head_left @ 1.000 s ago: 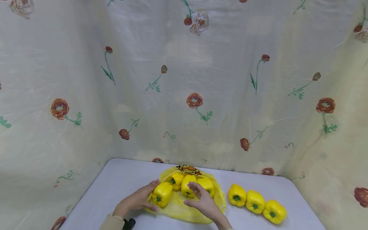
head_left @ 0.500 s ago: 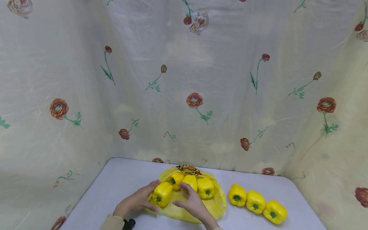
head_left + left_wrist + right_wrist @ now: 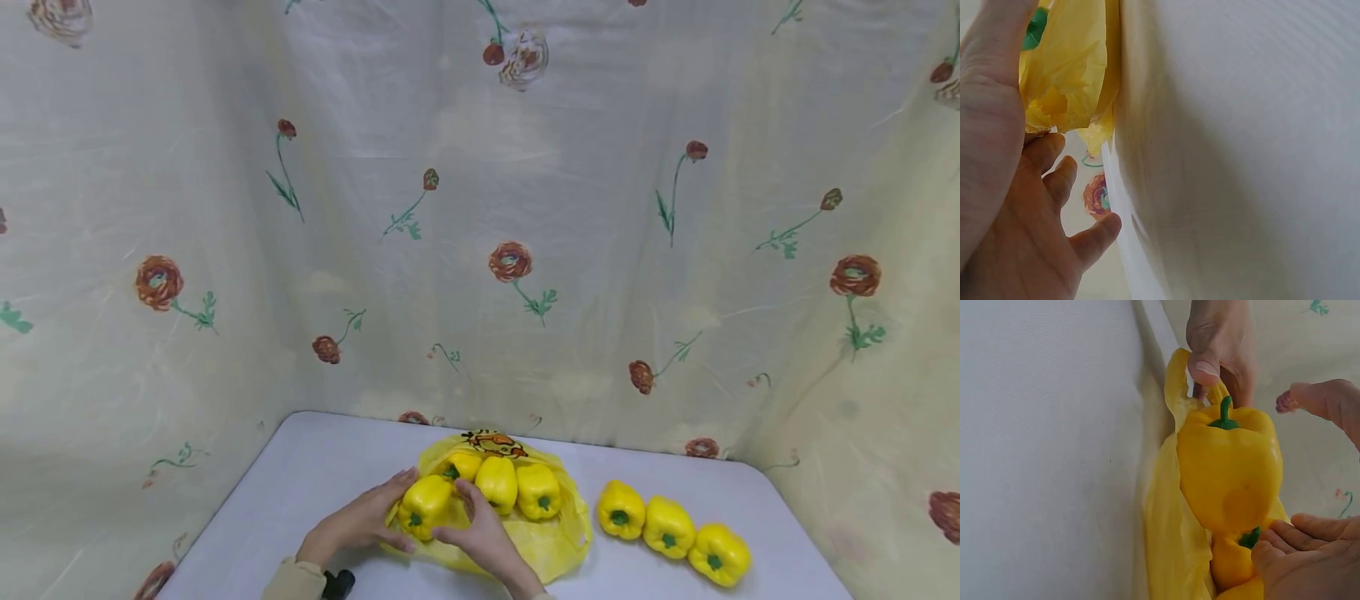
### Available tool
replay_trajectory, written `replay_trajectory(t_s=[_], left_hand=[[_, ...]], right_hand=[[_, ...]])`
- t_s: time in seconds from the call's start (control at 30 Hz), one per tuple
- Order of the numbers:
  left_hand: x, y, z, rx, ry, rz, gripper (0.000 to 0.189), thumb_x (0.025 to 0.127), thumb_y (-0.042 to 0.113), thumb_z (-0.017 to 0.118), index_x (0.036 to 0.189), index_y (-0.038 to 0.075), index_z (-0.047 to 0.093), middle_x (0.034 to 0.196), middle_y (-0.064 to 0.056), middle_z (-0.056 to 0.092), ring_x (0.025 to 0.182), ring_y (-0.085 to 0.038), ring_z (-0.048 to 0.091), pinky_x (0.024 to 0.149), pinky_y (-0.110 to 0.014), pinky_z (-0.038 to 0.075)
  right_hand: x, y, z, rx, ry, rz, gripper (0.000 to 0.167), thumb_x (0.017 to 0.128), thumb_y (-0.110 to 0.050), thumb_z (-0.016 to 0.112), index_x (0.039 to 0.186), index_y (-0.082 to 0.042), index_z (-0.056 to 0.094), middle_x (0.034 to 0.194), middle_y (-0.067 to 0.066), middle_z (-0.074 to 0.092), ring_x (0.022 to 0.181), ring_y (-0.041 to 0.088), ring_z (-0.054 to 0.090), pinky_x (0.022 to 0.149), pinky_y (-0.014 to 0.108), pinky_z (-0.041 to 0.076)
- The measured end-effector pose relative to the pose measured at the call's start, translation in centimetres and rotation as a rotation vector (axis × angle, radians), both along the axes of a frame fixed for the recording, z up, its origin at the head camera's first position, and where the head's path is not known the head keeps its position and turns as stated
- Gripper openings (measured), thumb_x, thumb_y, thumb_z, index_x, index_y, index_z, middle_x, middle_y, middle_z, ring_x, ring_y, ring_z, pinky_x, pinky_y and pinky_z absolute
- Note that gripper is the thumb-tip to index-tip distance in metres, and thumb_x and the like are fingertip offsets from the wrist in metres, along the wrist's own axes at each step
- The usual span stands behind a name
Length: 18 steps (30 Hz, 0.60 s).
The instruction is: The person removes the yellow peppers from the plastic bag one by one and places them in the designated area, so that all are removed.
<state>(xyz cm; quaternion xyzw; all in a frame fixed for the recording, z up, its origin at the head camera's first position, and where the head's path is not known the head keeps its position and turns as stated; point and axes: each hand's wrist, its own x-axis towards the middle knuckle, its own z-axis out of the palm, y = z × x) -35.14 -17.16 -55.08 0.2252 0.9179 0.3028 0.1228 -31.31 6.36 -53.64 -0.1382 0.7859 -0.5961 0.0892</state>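
Observation:
A yellow plastic bag [image 3: 532,554] with a printed picture lies on the table, several yellow bell peppers in its mouth. The left hand [image 3: 360,521] stays at the bag's left edge beside the leftmost bell pepper [image 3: 424,504], thumb and fingers spread. In the left wrist view its fingers [image 3: 1063,172] stand apart, by the edge of the bag [image 3: 1075,69]. My right hand [image 3: 483,533] reaches over the bag, fingers spread round the right side of that pepper. From the right wrist, its thumb [image 3: 1319,400] is apart from the bell pepper [image 3: 1232,465]; whether the fingertips touch is unclear.
Three more yellow bell peppers [image 3: 670,527] sit in a slanting row on the white table [image 3: 322,454], right of the bag. A flower-print curtain [image 3: 600,275] surrounds the table. The left wrist wears a black device [image 3: 340,583].
My right hand has moved left across the bag, from the bell peppers at its right to the leftmost one. The left hand has kept its place at the bag's edge.

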Motion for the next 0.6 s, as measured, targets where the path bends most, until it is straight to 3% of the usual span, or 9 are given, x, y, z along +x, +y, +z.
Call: replay_trajectory(t_s=[0.23, 0.6], left_hand=[[0.0, 0.1, -0.1, 0.001, -0.009, 0.003, 0.112, 0.069, 0.06, 0.075, 0.155, 0.014, 0.019, 0.162, -0.009, 0.018, 0.148, -0.035, 0.019, 0.116, -0.061, 0.021], [0.0, 0.2, 0.1, -0.01, -0.02, 0.024, 0.112, 0.068, 0.061, 0.074, 0.155, 0.016, 0.019, 0.162, -0.007, 0.018, 0.148, -0.034, 0.021, 0.116, -0.061, 0.022]], right_hand=[[-0.4, -0.6, -0.8, 0.009, 0.009, -0.021, 0.091, 0.079, -0.032, 0.08, 0.146, 0.003, 0.029, 0.152, 0.026, 0.031, 0.141, 0.044, 0.028, 0.117, 0.058, 0.024], [-0.6, -1.1, -0.9, 0.004, -0.014, -0.042, 0.091, 0.079, -0.028, 0.079, 0.146, 0.005, 0.028, 0.153, 0.028, 0.029, 0.141, 0.045, 0.028, 0.116, 0.059, 0.024]])
